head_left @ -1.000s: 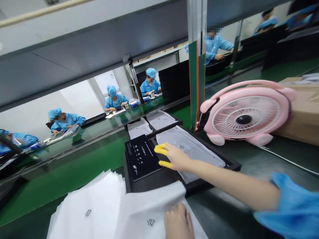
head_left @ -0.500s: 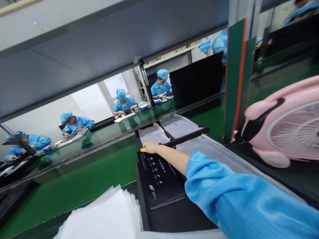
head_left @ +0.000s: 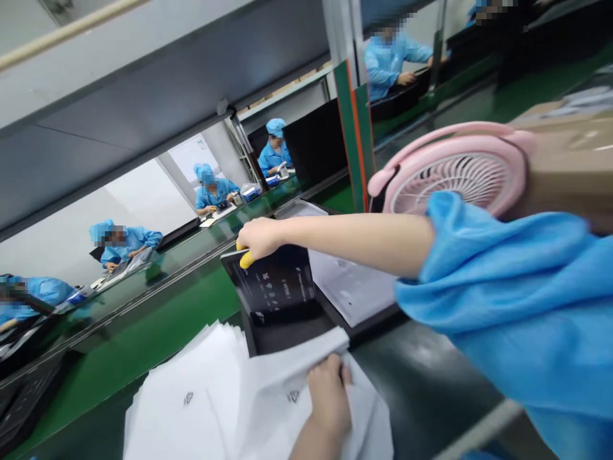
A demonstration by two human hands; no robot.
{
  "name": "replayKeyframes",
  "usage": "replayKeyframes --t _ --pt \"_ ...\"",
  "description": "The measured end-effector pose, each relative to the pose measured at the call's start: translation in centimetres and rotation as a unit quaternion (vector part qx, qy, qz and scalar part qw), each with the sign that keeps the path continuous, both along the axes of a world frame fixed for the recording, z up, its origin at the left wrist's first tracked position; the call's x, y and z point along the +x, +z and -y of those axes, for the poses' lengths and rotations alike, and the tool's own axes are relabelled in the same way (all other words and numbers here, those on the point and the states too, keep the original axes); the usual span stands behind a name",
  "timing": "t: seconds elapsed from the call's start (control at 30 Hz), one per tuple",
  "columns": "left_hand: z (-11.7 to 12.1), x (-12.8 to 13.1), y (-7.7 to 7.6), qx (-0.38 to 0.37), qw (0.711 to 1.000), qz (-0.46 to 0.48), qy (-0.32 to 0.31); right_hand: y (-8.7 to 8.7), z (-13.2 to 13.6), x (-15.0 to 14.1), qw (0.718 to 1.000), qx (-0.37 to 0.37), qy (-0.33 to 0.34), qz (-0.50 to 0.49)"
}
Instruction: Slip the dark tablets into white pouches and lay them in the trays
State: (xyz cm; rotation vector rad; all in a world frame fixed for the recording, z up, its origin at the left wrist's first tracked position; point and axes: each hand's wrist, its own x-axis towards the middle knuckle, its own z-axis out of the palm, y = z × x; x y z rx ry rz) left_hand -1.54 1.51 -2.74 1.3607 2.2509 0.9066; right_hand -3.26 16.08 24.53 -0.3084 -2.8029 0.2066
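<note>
Right hand (head_left: 261,239) grips black tablet (head_left: 275,287) printed "16"; left hand (head_left: 330,395) holds white bag (head_left: 280,377).

We record a black tablet (head_left: 275,291) near centre, its print (head_left: 269,291) white; yellow finger covers (head_left: 246,260) on the right hand (head_left: 262,237); white sheets (head_left: 179,425) at 7 o'clock with black triangle marks (head_left: 188,398); blue sleeve (head_left: 502,319), 4 o'clock; green belt (head_left: 191,297), 8 o'clock.
</note>
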Motion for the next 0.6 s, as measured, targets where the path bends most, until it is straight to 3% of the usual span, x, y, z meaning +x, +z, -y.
replayKeyframes --t 0.07,0.17,0.23,0.3,0.37,0.43,0.53,0.6 --pt "0.6 0.0 0.2 0.056 0.994 0.085 0.027 -0.2 0.2 4.9 0.997 -0.007 -0.043 -0.062" --pt "1.6 0.6 0.6 0.118 0.963 0.224 0.093 -1.7 -0.3 12.8 0.973 -0.06 -0.124 -0.183" --pt "2.0 1.4 0.8 0.142 0.949 0.254 0.122 -3.7 -0.1 17.5 0.914 -0.184 -0.156 -0.325" --pt "2.4 2.1 1.1 0.142 0.948 0.251 0.137 -6.5 0.9 21.3 0.836 -0.305 -0.156 -0.429" --pt "2.7 2.6 1.3 0.142 0.943 0.26 0.151 -9.5 2.4 23.8 0.776 -0.379 -0.166 -0.476" --pt "3.1 2.8 1.4 0.159 0.93 0.28 0.175 -12.4 3.8 25.3 0.744 -0.421 -0.185 -0.485" --pt "3.7 3.2 1.4 0.175 0.923 0.293 0.179 -15.7 4.7 26.0 0.731 -0.446 -0.204 -0.475" --pt "3.8 3.6 1.4 0.156 0.935 0.267 0.17 -16.9 4.8 25.9 0.74 -0.436 -0.209 -0.467"
